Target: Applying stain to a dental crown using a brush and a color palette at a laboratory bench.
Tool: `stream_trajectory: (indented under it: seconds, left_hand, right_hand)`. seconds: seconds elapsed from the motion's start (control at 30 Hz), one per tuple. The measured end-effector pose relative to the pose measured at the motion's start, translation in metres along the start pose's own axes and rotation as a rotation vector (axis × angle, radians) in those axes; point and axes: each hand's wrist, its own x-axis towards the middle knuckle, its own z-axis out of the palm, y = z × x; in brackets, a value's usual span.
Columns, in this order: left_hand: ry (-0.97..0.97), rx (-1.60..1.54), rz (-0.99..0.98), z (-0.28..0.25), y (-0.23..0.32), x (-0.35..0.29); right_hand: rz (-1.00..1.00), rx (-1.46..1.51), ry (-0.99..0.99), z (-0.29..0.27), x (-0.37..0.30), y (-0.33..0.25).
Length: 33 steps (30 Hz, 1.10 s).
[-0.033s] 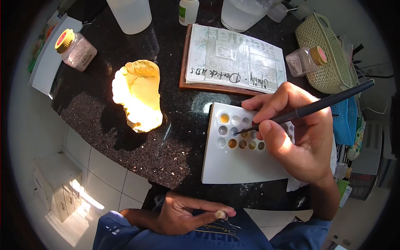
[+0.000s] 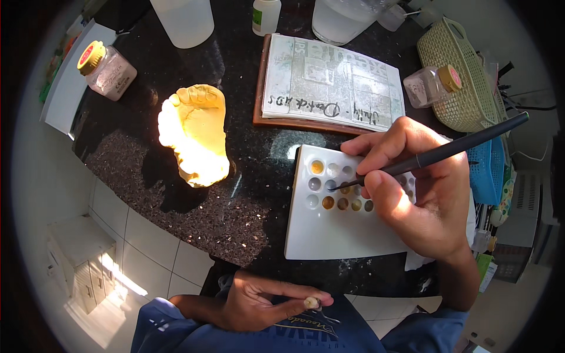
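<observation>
Brush (image 2: 471, 140) over the palette (image 2: 335, 235), tip right at a well
Right hand (image 2: 421, 188) has it pinched, thumb to fingers. Left hand (image 2: 256, 300) is pinching a little tooth piece (image 2: 311, 303), thumb to finger, by the blue shirt (image 2: 359, 336). Yellow cast (image 2: 200, 126) sits left of the palette.

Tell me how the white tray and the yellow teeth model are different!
The white tray is flat with straight edges; the teeth model is chunky and curvy. The tray has round wells, some holding colors; the model has bumpy teeth shapes. The right hand is over the tray; the model sits apart from it. Both rest on the dark tabletop.
</observation>
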Motion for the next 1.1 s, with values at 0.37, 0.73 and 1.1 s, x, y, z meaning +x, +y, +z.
stream_trajectory:
  seconds: [0.37,0.73,1.1]
  left_hand:
    - [-0.002,-0.003,0.004,0.001,-0.005,-0.004]
    - [0.132,-0.089,0.161,0.012,-0.006,-0.002]
    - [0.210,-0.008,0.164,0.022,-0.013,-0.005]
  right_hand:
    - [0.073,0.011,-0.002,0.000,-0.005,-0.001]
    - [-0.131,0.040,0.158,-0.011,-0.072,-0.049]
    - [-0.365,0.042,0.351,0.053,-0.150,-0.023]
